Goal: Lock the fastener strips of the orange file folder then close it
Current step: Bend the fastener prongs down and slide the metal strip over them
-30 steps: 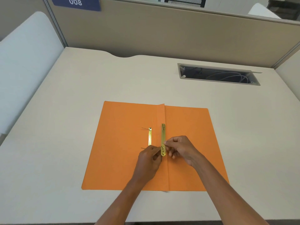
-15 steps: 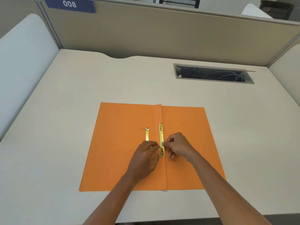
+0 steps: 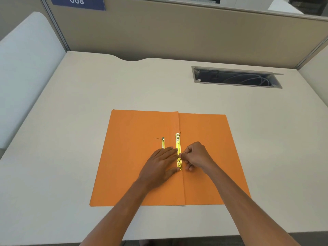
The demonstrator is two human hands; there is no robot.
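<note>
Two strips: brass fastener strips [image 3: 178, 150] lie at frame centre on the open orange file folder [image 3: 134, 157].
Right hand [image 3: 196, 157]: pinched narrowly on the spine strip.
Left hand [image 3: 160, 164]: laid flat, holding nothing.
Risk: a thin prong may slip or bend, judged.
Desk [image 3: 71, 139]: folder could slide.
</note>
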